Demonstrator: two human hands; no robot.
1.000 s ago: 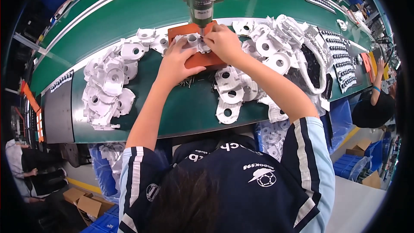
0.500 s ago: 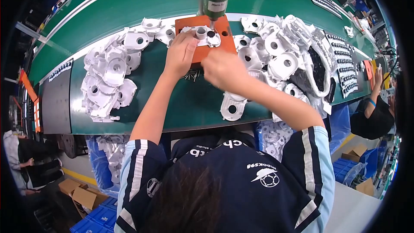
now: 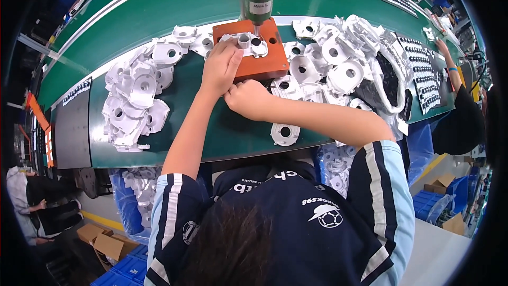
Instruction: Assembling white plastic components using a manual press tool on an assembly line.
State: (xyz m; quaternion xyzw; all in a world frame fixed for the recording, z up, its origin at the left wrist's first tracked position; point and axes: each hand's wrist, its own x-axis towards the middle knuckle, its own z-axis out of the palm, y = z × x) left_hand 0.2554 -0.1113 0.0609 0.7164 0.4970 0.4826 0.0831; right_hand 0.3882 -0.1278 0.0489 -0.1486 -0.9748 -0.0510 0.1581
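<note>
A white plastic housing (image 3: 243, 40) with a round tube and a dark round opening lies on an orange fixture block (image 3: 259, 66). My left hand (image 3: 221, 68) grips the left end of this housing, fingers over it and thumb along its near side. Just above the housing's right part stands the thin metal tip of a green screwdriving machine (image 3: 259, 0). My right hand (image 3: 247, 99) is closed at the near edge of the block, beside my left wrist. It covers the spot where small screws lay; what its fingers hold is hidden.
Heaps of white plastic housings lie left (image 3: 143, 86) and right (image 3: 346, 74) on the green table (image 3: 211, 137). Trays of small dark parts (image 3: 420, 71) stand at the right. A co-worker's arm (image 3: 450, 63) reaches in there. Blue lined bins (image 3: 129, 201) of parts sit below the table edge.
My right hand has moved left and nearer to me, down to the small screws. My left hand stays on the housing. At the far right, the co-worker's arm has reached farther over the table.
</note>
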